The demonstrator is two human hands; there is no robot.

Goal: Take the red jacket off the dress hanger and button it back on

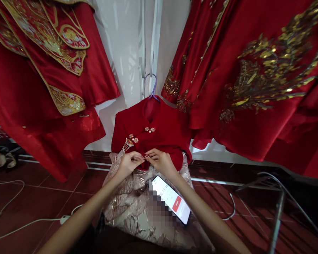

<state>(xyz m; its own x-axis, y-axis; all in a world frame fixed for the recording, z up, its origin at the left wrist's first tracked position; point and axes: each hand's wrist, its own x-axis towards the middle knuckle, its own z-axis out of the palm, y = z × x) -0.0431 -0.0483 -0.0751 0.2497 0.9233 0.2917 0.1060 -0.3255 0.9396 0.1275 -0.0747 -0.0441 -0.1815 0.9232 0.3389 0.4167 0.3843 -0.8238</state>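
Note:
A short red velvet jacket (164,120) hangs on a purple hanger (155,86) in front of me, its lower part resting over pale patterned fabric (127,208). My left hand (129,163) and my right hand (161,162) meet at its lower front, thumbs and fingers pinched. Between their fingertips is a small beaded fastener (145,157), mostly covered. Higher on the front sits a pearl-and-red flower fastener (149,129). A beaded brooch with dangling strands (129,142) lies left of it. Below my right wrist, a phone (172,201) with a lit timer screen rests on the pale fabric.
Red satin garments with gold embroidery (66,98) hang at left, and a gold-sequined one (265,84) at right. White rack poles (155,35) stand behind. A white cable (23,225) crosses the tiled floor; metal chair legs (278,211) stand at right. Shoes (6,160) sit far left.

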